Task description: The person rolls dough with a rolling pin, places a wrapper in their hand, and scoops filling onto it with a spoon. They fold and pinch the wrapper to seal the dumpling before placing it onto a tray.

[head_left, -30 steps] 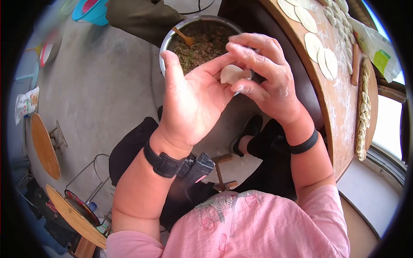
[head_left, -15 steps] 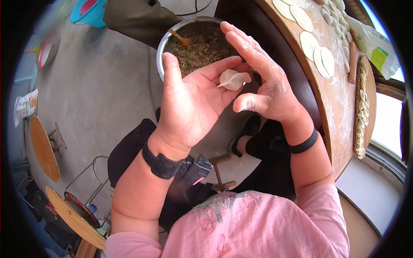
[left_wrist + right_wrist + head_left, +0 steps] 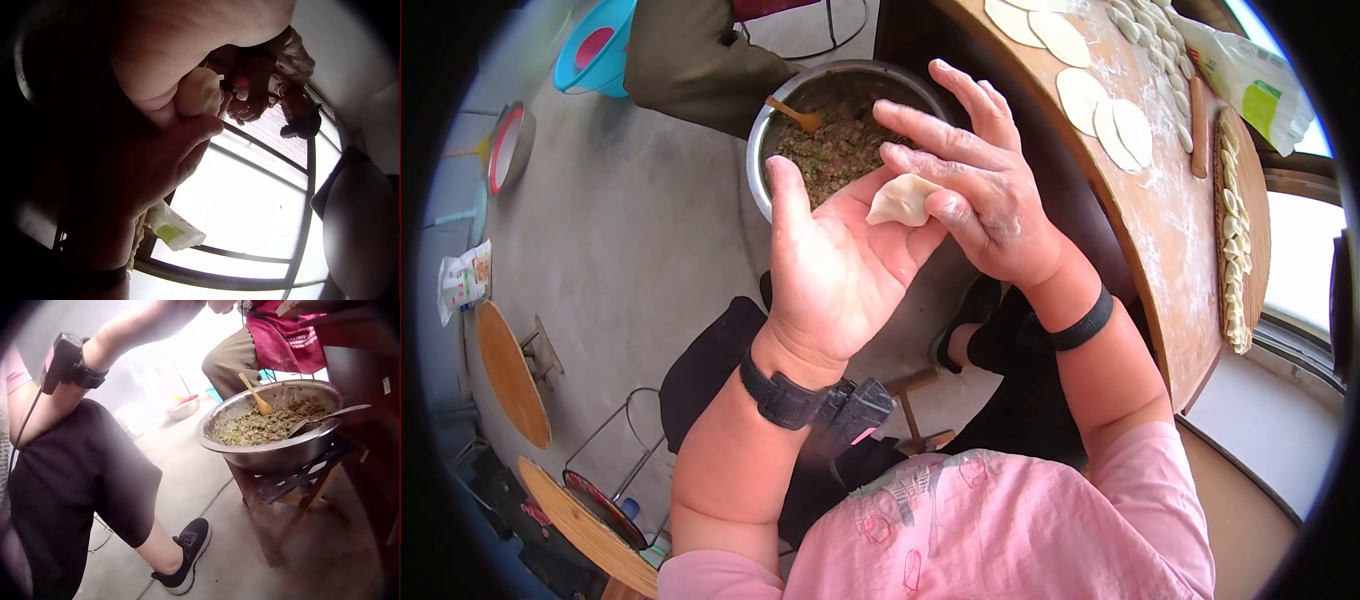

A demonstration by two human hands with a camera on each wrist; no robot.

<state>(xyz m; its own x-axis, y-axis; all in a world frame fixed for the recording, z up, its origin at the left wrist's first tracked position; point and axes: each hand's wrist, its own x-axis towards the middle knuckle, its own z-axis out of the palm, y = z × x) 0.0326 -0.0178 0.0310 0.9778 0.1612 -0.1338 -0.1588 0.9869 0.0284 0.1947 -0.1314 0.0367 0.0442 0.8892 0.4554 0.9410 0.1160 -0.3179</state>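
A folded white dumpling [image 3: 900, 202] lies on the fingers of my left hand [image 3: 835, 265], whose palm faces up with the thumb spread away. My right hand [image 3: 990, 200], dusted with flour, pinches the dumpling's right end, its thumb at the edge and the other fingers reaching over. In the left wrist view the pale, rounded dumpling [image 3: 201, 92] shows between the two hands. Below and beyond them stands a steel basin [image 3: 269, 453] of chopped green and brown filling [image 3: 265, 428]. A wooden spoon [image 3: 255, 394] and a metal spoon [image 3: 328, 417] rest in it.
On the right, a floured wooden table [image 3: 1170, 250] bears flat dough wrappers [image 3: 1080, 100], small dough pieces, a rolling pin [image 3: 1198, 130] and a board with rows of dumplings [image 3: 1232, 240]. The basin sits on a wooden stool [image 3: 250, 494]. Another person's leg [image 3: 690, 70] is beside it.
The right hand drew away from the dumpling, fingers straightened, then came back to its right end. Both hands have shifted slightly left and down with the dumpling.
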